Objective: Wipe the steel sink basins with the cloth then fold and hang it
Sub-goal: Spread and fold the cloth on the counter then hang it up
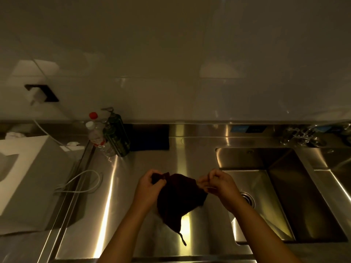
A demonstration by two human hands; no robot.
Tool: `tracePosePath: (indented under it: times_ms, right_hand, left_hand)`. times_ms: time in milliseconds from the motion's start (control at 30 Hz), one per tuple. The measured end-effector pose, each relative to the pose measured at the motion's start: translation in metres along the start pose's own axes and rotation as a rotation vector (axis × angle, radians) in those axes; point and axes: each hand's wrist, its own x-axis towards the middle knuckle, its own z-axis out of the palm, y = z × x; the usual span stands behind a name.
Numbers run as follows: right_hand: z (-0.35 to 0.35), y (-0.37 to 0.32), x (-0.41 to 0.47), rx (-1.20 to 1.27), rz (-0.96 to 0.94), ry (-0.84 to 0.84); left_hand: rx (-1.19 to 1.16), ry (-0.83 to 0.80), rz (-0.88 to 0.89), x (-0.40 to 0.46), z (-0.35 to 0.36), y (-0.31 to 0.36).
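Two bare forearms come in from the bottom edge, and between them hangs the dark cloth [180, 200]. The left hand [147, 186] has its fingers curled around the upper left corner of the cloth. The right hand [218, 184] pinches the upper right corner between thumb and fingertips. The cloth sags below both grips, so its body lies lower than the hands, and a small loop [182, 239] dangles from its lowest point. It is held above the flat steel counter [123, 186], just left of the sink basin [281, 196]. The drain [247, 199] shows beside the right wrist. At the back left stand a dark pump bottle [118, 133] and a clear bottle with a red cap [96, 130]. The tap [303, 134] is behind the basin.
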Motion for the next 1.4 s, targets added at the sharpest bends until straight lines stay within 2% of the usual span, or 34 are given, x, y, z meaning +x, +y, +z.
tracePosePath:
  times_ms: [100,267,433,567,667,767,967,1167,1400]
  right_hand:
    - [-0.002,-0.001,0.002,-0.007,0.015,-0.051]
    - [0.002,0.011,0.001,-0.295,-0.020,-0.109]
    - [0.002,0.013,-0.004,-0.468,-0.121,-0.164]
    - [0.003,0.002,-0.007,-0.634,-0.220,-0.304]
    - [0.007,-0.002,-0.006,-0.686,-0.202,-0.376]
    - [0.007,-0.002,-0.007,-0.709,-0.170,-0.350]
    - [-0.015,-0.013,-0.010,-0.757,-0.162,-0.183]
    - [-0.029,-0.030,-0.009,-0.722,-0.275,-0.094]
    - [-0.032,-0.039,-0.007,-0.695,-0.368,0.071]
  left_hand:
    - [0.004,-0.037,0.017,-0.002,0.005,0.004]
    - [-0.008,-0.200,0.023,-0.007,0.014,0.016]
    - [0.001,-0.365,0.069,-0.014,0.017,0.029]
    - [-0.065,-0.447,0.106,-0.023,0.021,0.046]
    - [-0.094,-0.468,0.139,-0.028,0.025,0.054]
    - [-0.049,-0.414,0.149,-0.027,0.023,0.054]
    - [0.101,-0.191,0.159,-0.019,0.005,0.039]
    - [0.195,-0.120,0.185,-0.020,0.004,0.030]
    - [0.187,0.053,0.260,-0.015,0.000,0.039]
